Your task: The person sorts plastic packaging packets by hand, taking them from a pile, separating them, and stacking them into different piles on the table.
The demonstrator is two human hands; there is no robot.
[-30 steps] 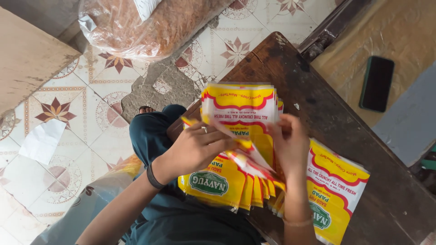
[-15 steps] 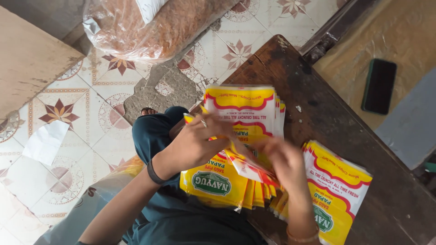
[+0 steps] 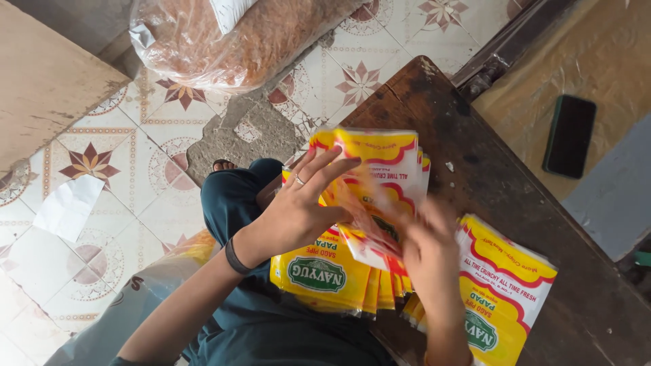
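Observation:
My left hand [image 3: 302, 203] rests with fingers spread on a fanned stack of yellow, red and white plastic pouches [image 3: 339, 271] lying at the near edge of a dark wooden table [image 3: 475, 142]. It pins the top pouch [image 3: 386, 159] down. My right hand [image 3: 430, 254] is blurred with motion, its fingers closed on the edge of a pouch in the stack, though its grip is unclear. A second pile of the same pouches [image 3: 505, 285] lies to the right of that hand.
A black phone [image 3: 569, 135] lies on a tan surface beyond the table. A big clear bag of brownish goods [image 3: 237, 34] sits on the patterned tile floor. A wooden board [image 3: 41, 88] is at left, and white paper [image 3: 68, 207] lies on the floor.
My right hand has slid down and right across the stack, flicking pouches. My left hand's fingers have spread wider over the top pouch. The view has shifted slightly.

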